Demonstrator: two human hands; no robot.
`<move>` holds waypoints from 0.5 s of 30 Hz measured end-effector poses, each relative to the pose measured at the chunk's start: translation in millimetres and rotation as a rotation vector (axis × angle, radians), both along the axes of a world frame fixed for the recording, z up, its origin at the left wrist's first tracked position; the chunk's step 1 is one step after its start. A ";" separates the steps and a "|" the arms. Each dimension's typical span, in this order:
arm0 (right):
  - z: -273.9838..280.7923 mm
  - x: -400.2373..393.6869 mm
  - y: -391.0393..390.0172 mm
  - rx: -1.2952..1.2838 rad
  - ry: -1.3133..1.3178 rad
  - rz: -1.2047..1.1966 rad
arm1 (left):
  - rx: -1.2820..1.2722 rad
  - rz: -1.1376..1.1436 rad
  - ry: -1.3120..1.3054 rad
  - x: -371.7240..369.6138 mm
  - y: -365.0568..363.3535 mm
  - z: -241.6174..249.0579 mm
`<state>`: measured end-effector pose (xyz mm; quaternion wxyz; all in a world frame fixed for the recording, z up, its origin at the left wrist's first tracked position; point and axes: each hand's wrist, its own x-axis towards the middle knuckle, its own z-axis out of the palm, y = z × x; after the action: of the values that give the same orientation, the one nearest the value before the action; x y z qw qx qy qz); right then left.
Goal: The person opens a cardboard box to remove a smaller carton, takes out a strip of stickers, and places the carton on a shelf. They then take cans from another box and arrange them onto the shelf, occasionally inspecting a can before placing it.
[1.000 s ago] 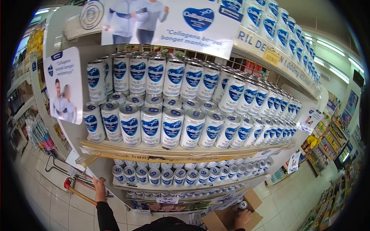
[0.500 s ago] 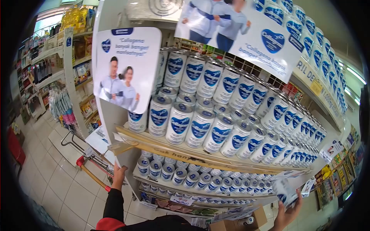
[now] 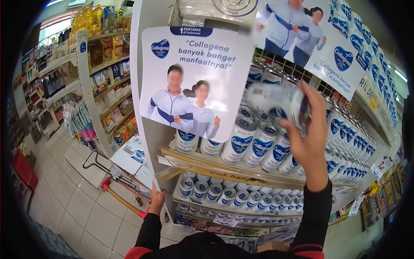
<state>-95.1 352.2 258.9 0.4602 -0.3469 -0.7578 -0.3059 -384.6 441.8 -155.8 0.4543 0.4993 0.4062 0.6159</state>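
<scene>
My right hand [image 3: 308,129] grips a white-and-blue can [image 3: 274,100], blurred by motion and tilted on its side. It is raised in front of the upper shelf's rows of upright Collagena cans [image 3: 260,144]. Low on the left, my left hand [image 3: 158,199] is closed on the edge of the display's side panel [image 3: 146,166]; some of its fingers are hidden. Smaller-looking cans [image 3: 200,190] fill the shelf below.
A large placard [image 3: 194,82] hangs at the left end, covering part of the can rows. Beside the display stands a trolley with a red-and-orange handle [image 3: 125,198] and a white carton [image 3: 131,153]. A cardboard box [image 3: 274,246] lies low in front.
My right hand has carried the can from low on the right up and left to the upper shelf. My left hand stays at the panel edge, while the view has shifted leftward.
</scene>
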 end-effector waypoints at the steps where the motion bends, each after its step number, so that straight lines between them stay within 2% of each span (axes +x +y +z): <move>1: 3.1 -3.6 11.8 -0.077 0.058 0.069 | -0.021 -0.009 -0.017 -0.4 -1.8 0.2; 4: 3.8 -5.8 47.1 -0.211 0.175 0.205 | 0.005 -0.014 0.086 -5.5 3.2 -11.3; 6: 8.2 -7.7 60.6 -0.311 0.230 0.208 | 0.006 -0.033 0.084 -6.9 2.4 -10.6; 8: 15.2 -0.6 79.5 -0.282 0.135 0.166 | 0.018 -0.055 0.079 -6.8 2.4 -10.0; 9: 18.2 -3.6 83.2 -0.296 0.120 0.224 | -0.001 -0.080 0.026 -6.1 3.2 -10.0; 11: 23.5 -8.5 89.4 -0.354 0.116 0.183 | 0.010 -0.118 -0.102 -2.4 2.1 -9.1; 13: 32.8 -16.2 88.1 -0.398 0.030 0.071 | 0.032 -0.112 -0.071 -2.2 1.7 -3.8; 15: 35.6 -28.2 86.9 -0.443 0.065 0.047 | 0.051 -0.105 -0.042 -3.5 3.0 -4.2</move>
<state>-123.4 439.1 294.5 0.4042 -0.4316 -0.7989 -0.1100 -388.1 444.8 -160.0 0.4815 0.5183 0.3537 0.6119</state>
